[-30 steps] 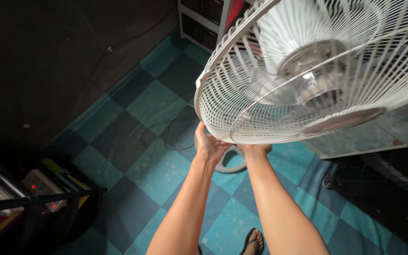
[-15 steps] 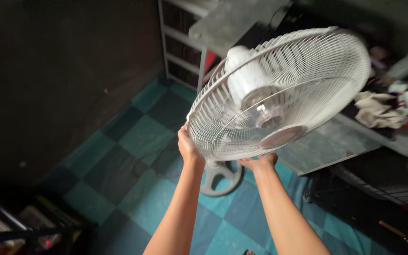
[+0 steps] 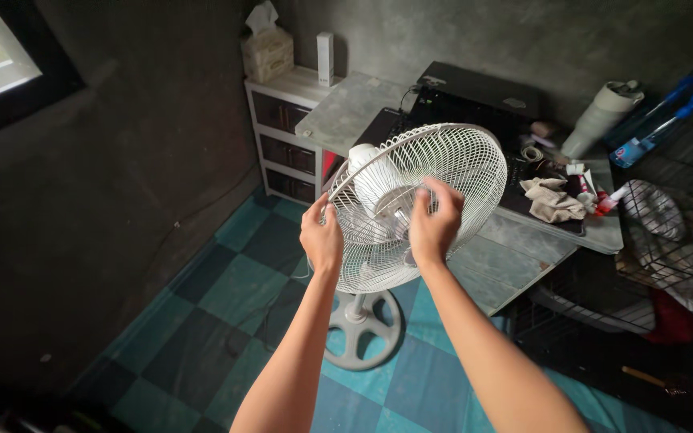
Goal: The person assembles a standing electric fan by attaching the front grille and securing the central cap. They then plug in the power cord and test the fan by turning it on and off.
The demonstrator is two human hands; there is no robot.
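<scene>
Head view: both hands' fingers (image 3: 443, 210) curl on fan grille (image 3: 475, 160).

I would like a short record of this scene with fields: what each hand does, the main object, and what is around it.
Main object: white pedestal fan, its round base on the floor
Left hand: on the left rim of the fan's wire guard
Right hand: on the front of the guard, near its centre
Floor: teal and dark checkered tiles
Behind the fan: grey table and small white drawer unit
On the drawer unit: tissue box
Right side: crumpled cloth, wire cage
</scene>
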